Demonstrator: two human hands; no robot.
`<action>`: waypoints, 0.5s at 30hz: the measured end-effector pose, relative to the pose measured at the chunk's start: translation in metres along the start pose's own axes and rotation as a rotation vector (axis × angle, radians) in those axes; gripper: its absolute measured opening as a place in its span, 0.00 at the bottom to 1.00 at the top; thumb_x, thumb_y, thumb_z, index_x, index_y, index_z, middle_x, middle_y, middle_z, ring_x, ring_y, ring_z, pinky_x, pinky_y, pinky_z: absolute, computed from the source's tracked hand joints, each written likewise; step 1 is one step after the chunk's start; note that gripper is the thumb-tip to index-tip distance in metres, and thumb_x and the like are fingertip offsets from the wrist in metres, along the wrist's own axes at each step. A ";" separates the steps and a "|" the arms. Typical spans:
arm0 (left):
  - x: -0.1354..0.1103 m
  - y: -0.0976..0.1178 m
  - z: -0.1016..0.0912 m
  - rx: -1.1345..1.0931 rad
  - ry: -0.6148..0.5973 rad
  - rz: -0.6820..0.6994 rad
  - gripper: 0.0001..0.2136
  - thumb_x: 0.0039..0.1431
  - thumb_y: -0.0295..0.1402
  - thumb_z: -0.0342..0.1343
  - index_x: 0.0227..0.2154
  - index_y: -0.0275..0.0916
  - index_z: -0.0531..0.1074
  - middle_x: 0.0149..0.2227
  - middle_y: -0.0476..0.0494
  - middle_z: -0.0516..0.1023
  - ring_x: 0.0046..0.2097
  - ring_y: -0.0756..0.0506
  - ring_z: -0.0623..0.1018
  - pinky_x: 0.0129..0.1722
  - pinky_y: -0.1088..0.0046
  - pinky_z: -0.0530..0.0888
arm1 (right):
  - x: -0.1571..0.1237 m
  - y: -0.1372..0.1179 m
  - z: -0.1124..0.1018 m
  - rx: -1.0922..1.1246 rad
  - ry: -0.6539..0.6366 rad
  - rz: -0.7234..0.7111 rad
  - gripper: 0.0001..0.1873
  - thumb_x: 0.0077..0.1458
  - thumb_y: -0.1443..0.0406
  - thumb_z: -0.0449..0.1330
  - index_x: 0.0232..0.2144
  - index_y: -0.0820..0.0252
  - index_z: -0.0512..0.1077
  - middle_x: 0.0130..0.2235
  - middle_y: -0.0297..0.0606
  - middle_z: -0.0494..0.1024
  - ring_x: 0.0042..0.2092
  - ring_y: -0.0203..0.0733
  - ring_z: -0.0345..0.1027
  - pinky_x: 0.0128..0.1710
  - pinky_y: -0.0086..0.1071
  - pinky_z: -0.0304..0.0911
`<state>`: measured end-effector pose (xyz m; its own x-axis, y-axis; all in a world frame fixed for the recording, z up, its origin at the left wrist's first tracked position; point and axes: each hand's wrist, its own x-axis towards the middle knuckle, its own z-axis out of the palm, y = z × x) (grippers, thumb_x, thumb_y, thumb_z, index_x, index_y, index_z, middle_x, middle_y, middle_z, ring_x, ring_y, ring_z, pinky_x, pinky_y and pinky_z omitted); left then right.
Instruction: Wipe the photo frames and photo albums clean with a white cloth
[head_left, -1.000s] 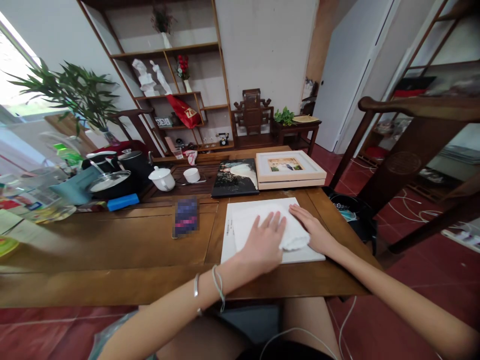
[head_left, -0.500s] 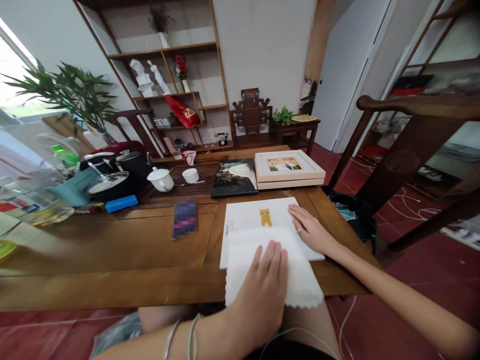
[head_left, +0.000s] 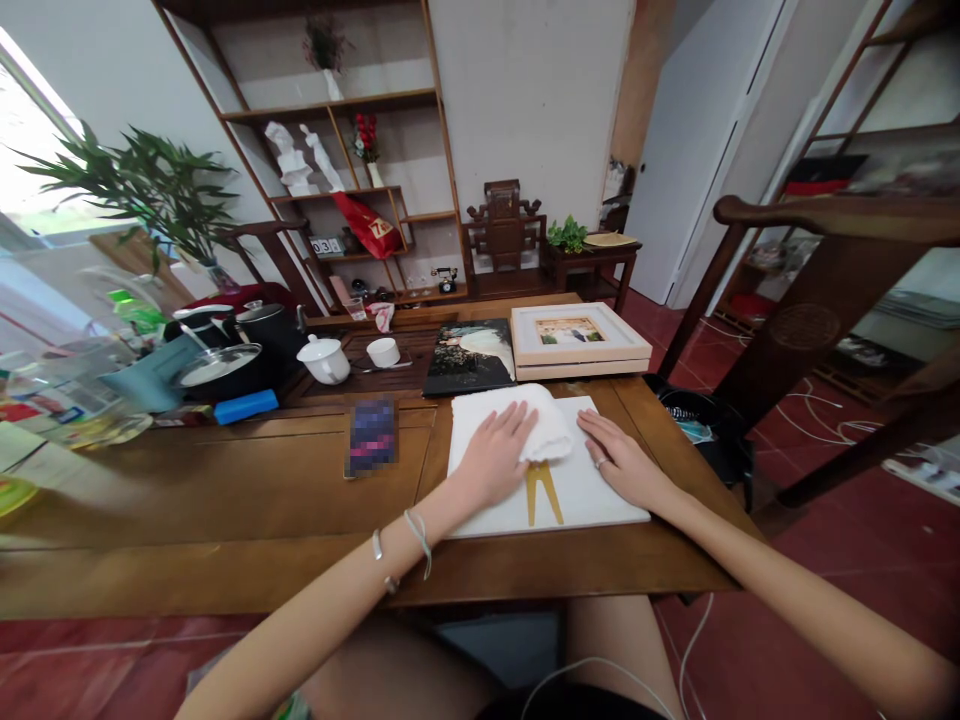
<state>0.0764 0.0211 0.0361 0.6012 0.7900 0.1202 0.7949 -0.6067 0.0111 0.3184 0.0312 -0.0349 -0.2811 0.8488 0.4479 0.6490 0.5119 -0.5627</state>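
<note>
A white flat panel [head_left: 592, 500] with a gold shape [head_left: 544, 490] on it lies near the table's front edge. My left hand [head_left: 499, 455] presses flat on a white cloth [head_left: 555, 430] over the panel's far left part. Its fingers are stretched out, and the cloth is bunched beside and beyond them, hiding the upper part of the gold shape. My right hand [head_left: 624, 460], wearing a ring, rests with extended fingers on the panel's right edge.
Behind the panel lie a dark photo panel [head_left: 469, 358] and a pale framed picture [head_left: 577, 335]. A blurred purple item [head_left: 372, 436], a white lidded cup [head_left: 324, 358], a small white bowl [head_left: 383, 351], a blue block [head_left: 246, 406] and a black pot [head_left: 220, 372] stand leftward. A wooden chair [head_left: 795, 310] is at right.
My left hand has slid the cloth away from me, from the panel's near edge to its far left part. The gold shape's lower part is now uncovered. My right hand stays put.
</note>
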 end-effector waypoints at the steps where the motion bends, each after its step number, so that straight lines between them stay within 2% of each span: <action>1: 0.007 -0.009 0.002 0.010 0.013 -0.005 0.29 0.60 0.27 0.44 0.64 0.32 0.51 0.68 0.35 0.52 0.68 0.41 0.52 0.65 0.58 0.52 | 0.000 0.000 0.000 0.004 -0.001 0.005 0.23 0.62 0.63 0.48 0.58 0.57 0.66 0.61 0.45 0.67 0.64 0.52 0.55 0.64 0.56 0.52; 4: 0.016 -0.023 0.005 0.044 0.002 0.011 0.28 0.61 0.27 0.44 0.64 0.32 0.51 0.67 0.33 0.52 0.68 0.40 0.51 0.65 0.56 0.52 | 0.000 -0.001 -0.001 0.005 -0.007 0.016 0.23 0.62 0.62 0.48 0.58 0.56 0.66 0.61 0.44 0.67 0.64 0.51 0.55 0.64 0.56 0.51; 7: 0.006 -0.016 0.002 0.093 -0.052 0.025 0.30 0.59 0.28 0.47 0.65 0.29 0.50 0.67 0.29 0.50 0.68 0.36 0.49 0.64 0.53 0.52 | 0.000 -0.002 -0.002 -0.008 -0.017 0.015 0.23 0.62 0.62 0.48 0.58 0.57 0.66 0.61 0.45 0.67 0.65 0.51 0.55 0.64 0.55 0.51; 10: -0.018 0.004 -0.004 0.144 -0.105 0.024 0.32 0.58 0.28 0.48 0.65 0.26 0.49 0.67 0.25 0.47 0.68 0.32 0.47 0.64 0.50 0.52 | 0.000 -0.001 -0.002 -0.018 -0.021 0.018 0.23 0.63 0.62 0.47 0.57 0.59 0.67 0.61 0.47 0.67 0.65 0.52 0.55 0.64 0.55 0.52; 15: -0.078 0.044 -0.013 0.114 -0.169 0.096 0.34 0.56 0.30 0.49 0.65 0.26 0.48 0.68 0.25 0.43 0.68 0.29 0.42 0.65 0.48 0.49 | -0.001 0.000 -0.001 0.006 -0.002 0.027 0.23 0.62 0.61 0.48 0.57 0.56 0.67 0.61 0.44 0.67 0.64 0.51 0.55 0.64 0.56 0.51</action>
<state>0.0634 -0.0681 0.0406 0.6720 0.7387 -0.0529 0.7318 -0.6733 -0.1057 0.3187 0.0302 -0.0346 -0.2651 0.8624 0.4312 0.6518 0.4899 -0.5789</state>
